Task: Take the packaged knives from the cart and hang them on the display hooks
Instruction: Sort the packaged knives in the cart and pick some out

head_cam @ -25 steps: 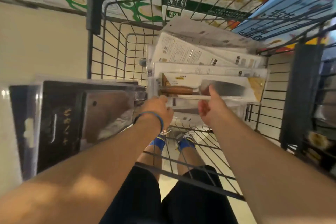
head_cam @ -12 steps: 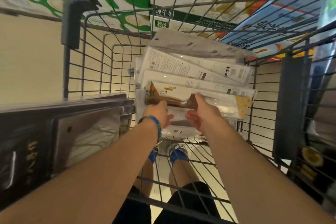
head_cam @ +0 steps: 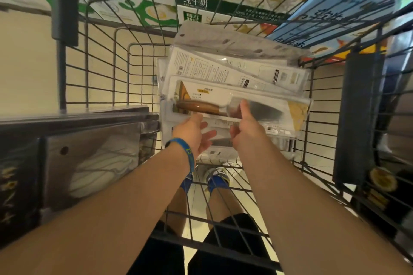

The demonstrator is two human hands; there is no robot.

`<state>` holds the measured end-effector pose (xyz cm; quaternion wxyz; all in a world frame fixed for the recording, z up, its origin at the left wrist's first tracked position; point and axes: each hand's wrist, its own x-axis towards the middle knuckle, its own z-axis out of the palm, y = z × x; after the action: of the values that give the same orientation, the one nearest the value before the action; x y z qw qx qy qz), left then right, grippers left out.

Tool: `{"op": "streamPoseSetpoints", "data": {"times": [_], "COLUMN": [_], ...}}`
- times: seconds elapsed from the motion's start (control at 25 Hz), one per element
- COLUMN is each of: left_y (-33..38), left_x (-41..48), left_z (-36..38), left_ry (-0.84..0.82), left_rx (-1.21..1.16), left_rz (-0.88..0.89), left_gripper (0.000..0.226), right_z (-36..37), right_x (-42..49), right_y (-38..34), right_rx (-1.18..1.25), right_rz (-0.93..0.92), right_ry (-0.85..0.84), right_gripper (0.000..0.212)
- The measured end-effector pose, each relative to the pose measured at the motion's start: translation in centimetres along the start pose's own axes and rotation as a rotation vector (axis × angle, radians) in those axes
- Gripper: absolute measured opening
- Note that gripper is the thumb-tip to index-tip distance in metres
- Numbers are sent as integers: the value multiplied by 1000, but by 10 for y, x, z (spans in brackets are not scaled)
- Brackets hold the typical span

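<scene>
A stack of packaged knives [head_cam: 225,67] lies in the wire cart [head_cam: 98,67]. The top pack [head_cam: 274,109] shows a cleaver with a wooden handle in a clear blister on a white card. My right hand [head_cam: 244,128] pinches this pack's near edge, thumb on top over the blade. My left hand [head_cam: 194,133], with a blue wristband, reaches under the pack's left end below the handle, fingers spread and relaxed. No display hooks are in view.
Dark boxed cleavers [head_cam: 73,158] fill the cart's left side. Milk cartons [head_cam: 194,2] and blue boxes [head_cam: 348,13] stand beyond the cart's far wall. A dark panel [head_cam: 357,114] hangs on the right cart wall. My legs and shoes show through the cart floor.
The top cleaver pack has been raised slightly off the stack. My right thumb has slid onto its blade area, and my left hand has gone under its left end.
</scene>
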<state>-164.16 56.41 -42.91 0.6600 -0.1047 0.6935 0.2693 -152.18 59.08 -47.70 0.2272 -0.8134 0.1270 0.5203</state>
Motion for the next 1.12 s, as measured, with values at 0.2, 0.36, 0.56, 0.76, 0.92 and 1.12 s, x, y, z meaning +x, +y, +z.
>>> {"op": "streamPoseSetpoints", "data": {"times": [0.2,0.36,0.56,0.76,0.92,1.12], "left_y": [-2,-5,-5,-2,0,-3], "left_x": [-5,-6,-7,-2,3,8], "left_z": [-7,-8,-7,-9,-11,-10], "left_ry": [55,56,72,52,18,29], "left_rx": [-11,6,40,-3,-15,16], "left_rz": [21,12,-5,-81,-113,-126], "left_gripper": [8,8,10,11,17,20], "right_z": [-6,-2,9,21,12,-17], "right_x": [-10,-28,-45,-42,-27,-19], "right_y": [-5,-29,-79,-105,-85,-29], "right_rx": [107,200,243,204,101,-698], "right_rz": [45,-73,-326,-363,-323,-710], "right_ry": [-30,-47,-125,-516,-348,63], "right_gripper": [49,28,23,47,15,16]}}
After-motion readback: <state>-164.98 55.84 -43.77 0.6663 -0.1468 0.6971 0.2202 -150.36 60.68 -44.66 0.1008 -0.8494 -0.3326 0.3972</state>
